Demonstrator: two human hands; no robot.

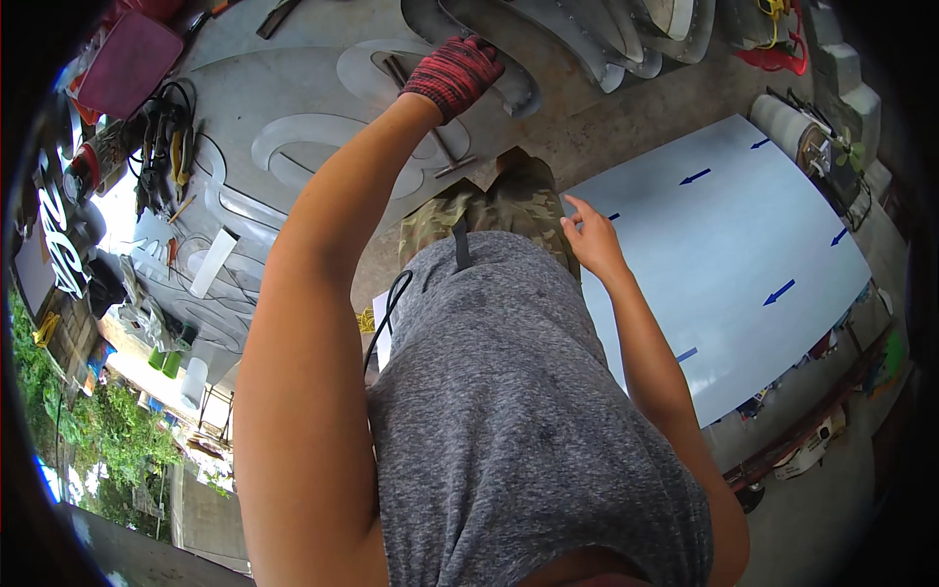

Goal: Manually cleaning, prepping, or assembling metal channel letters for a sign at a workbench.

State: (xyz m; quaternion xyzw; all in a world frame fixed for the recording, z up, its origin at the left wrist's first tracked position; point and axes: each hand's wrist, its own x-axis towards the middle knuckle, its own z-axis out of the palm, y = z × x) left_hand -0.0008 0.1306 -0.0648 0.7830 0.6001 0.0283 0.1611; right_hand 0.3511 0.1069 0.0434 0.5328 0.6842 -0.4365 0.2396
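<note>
My left hand, in a red and black knitted glove, reaches far forward. Its fingers curl at the edge of a curved grey sheet-metal piece, and the fingertips are partly hidden. Just below the glove, a thin metal rod with a crossbar lies over flat metal cutouts. Bare and raised beside my camouflage trousers, my right hand holds nothing, with its fingers apart. It is nearest to the left edge of a large pale sheet marked with blue arrows.
More curved metal pieces lie at the far side. Pliers, cables and a dark red rectangular object sit at the left. A roll of material stands at the far right, near a red basket. A black cord hangs beside my shirt.
</note>
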